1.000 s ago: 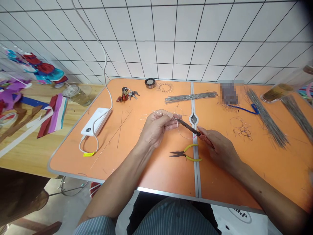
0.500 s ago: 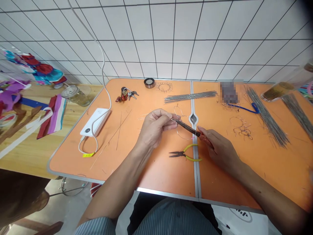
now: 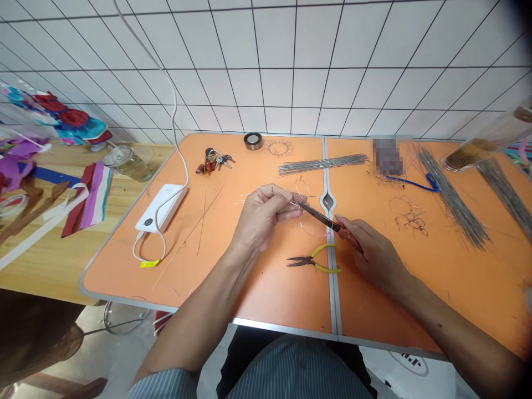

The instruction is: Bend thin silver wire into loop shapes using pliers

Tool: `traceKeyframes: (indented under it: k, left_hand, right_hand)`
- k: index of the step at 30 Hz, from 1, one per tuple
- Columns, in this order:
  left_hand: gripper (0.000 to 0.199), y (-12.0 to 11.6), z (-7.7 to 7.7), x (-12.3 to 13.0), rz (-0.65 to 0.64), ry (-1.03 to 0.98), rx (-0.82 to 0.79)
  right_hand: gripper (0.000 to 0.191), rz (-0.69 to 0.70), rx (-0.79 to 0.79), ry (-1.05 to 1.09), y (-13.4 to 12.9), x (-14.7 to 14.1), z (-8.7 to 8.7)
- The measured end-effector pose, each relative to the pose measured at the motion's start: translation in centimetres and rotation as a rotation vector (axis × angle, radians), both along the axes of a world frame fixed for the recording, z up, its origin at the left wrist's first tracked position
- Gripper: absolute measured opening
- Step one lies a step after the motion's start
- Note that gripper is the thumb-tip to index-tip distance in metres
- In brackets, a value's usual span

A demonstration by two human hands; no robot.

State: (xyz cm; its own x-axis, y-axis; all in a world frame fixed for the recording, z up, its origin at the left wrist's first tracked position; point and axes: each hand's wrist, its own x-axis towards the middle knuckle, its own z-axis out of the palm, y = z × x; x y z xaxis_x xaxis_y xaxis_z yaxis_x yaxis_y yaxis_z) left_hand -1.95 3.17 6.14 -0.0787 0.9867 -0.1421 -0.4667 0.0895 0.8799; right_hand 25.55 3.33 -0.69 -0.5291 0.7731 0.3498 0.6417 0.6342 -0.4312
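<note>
My left hand [image 3: 266, 213] pinches thin wires whose ends stick out on its left, over the middle of the orange table [image 3: 274, 299]. A thin wire loop [image 3: 310, 230] hangs just right of its fingertips. My right hand [image 3: 372, 241] is wrapped round the red handles of dark-jawed pliers [image 3: 320, 216]. The pliers' tip points left and meets the wire beside my left fingertips. Below them, yellow-handled pliers [image 3: 307, 261] lie on the table with their handles apart.
Behind my hands lie a wire bundle [image 3: 324, 164], a wire ring [image 3: 278, 148], a tape roll [image 3: 252, 141] and keys [image 3: 216, 160]. A white power bank [image 3: 160, 208] with a cable lies left. More wire bundles [image 3: 453, 197] and a clear container [image 3: 474, 149] are at right.
The pliers' tip has shifted slightly to the right along the wire, away from my left fingertips. My left hand keeps its pinch and has hardly moved.
</note>
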Motion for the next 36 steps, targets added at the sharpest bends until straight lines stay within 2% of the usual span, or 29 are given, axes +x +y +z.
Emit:
traceKeyframes:
  k: [5,9,14,21,28,36]
  left_hand:
    - [0.024,-0.1,-0.2,0.0,-0.005,0.006,0.034]
    - [0.022,-0.2,-0.4,0.3,0.043,0.050,0.069]
    - [0.019,-0.3,-0.4,0.6,0.102,0.103,0.091]
    - [0.018,-0.1,-0.5,0.6,0.118,0.113,0.042]
    - [0.019,-0.1,-0.5,0.7,0.115,0.139,0.003]
    - [0.018,-0.2,-0.3,0.9,0.110,0.149,-0.013]
  right_hand:
    - [0.038,0.023,0.041,0.035,0.0,-0.1,-0.1]
    - [0.038,0.027,0.021,0.052,0.0,-0.2,-0.1]
    - [0.037,0.051,-0.103,0.110,-0.1,-0.6,0.4]
    - [0.031,0.062,-0.291,0.144,-0.3,-0.8,0.8]
    - [0.029,0.026,-0.383,0.164,-0.4,-1.2,1.2]
    - [0.029,0.048,-0.506,0.180,-0.5,-1.1,1.4]
